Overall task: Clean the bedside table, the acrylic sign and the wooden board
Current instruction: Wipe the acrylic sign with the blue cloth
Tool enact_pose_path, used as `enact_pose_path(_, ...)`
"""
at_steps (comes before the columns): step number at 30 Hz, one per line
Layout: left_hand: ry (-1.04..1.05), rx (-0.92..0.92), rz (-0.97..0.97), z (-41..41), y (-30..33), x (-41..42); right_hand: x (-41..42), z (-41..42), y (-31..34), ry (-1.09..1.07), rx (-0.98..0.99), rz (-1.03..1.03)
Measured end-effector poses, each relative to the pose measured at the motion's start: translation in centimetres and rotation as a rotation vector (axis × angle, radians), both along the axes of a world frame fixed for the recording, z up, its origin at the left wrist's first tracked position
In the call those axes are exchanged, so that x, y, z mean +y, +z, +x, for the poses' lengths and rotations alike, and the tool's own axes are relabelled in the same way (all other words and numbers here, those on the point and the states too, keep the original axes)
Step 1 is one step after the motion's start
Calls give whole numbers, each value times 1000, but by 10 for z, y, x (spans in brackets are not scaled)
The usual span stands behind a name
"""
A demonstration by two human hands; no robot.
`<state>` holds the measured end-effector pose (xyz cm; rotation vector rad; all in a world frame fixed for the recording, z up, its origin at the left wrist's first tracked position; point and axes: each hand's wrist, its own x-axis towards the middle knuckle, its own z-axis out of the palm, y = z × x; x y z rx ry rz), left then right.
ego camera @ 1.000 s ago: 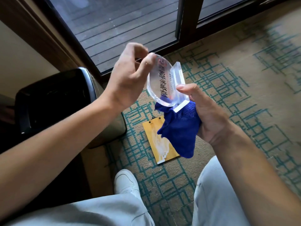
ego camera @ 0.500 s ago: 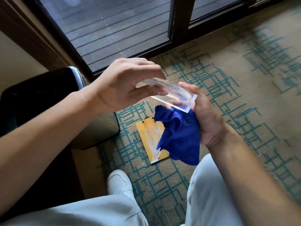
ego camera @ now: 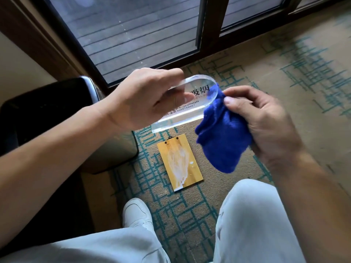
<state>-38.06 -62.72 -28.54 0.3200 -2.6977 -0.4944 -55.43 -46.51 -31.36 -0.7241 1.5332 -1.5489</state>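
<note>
My left hand [ego camera: 144,97] grips the clear acrylic sign [ego camera: 191,103] by its left end, holding it in the air with black printed text facing me. My right hand [ego camera: 266,126] holds a bunched blue cloth [ego camera: 224,137], whose top corner presses against the sign's rounded right end. Below them on the carpet lies the small yellow wooden board [ego camera: 179,162], face up, with a white smear down its middle. The bedside table is not clearly visible.
A black bin with a metal body [ego camera: 57,111] stands at the left beside a dark cabinet edge. A sliding glass door [ego camera: 133,35] runs across the top. My white shoe [ego camera: 136,211] and grey trouser legs fill the bottom over patterned carpet [ego camera: 284,73].
The sign turned from edge-on to face up with its text readable. The cloth rose from under the sign to its right end. The view shifted slightly.
</note>
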Motion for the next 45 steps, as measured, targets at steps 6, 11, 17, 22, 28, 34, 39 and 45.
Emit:
enact_pose_path(6, -15, -33, 11, -1, 3, 1, 4, 2, 1, -25, 606, 159)
enact_pose_path(11, -48, -42, 99, -2, 3, 5, 1, -4, 12, 202, 424, 114)
enact_pose_path(17, -40, 5, 98, -4, -1, 8, -6, -15, 24, 386, 498, 202)
enact_pose_path(22, 62, 61, 143, -6, -16, 10, -14, -10, 15, 203, 597, 296)
enact_pose_path(28, 211, -12, -45, -12, -25, 26, -16, 3, 0, 60, 669, 384)
enact_pose_path(34, 14, -1, 162, -5, -12, 16, 2, -15, 12, 401, 410, 229)
enact_pose_path(39, -187, -110, 196, -4, 9, 21, 13, -31, 20, 704, 261, 216)
enact_pose_path(45, -170, -59, 190, -1, 13, 28, 11, -44, 28, 788, 151, 210)
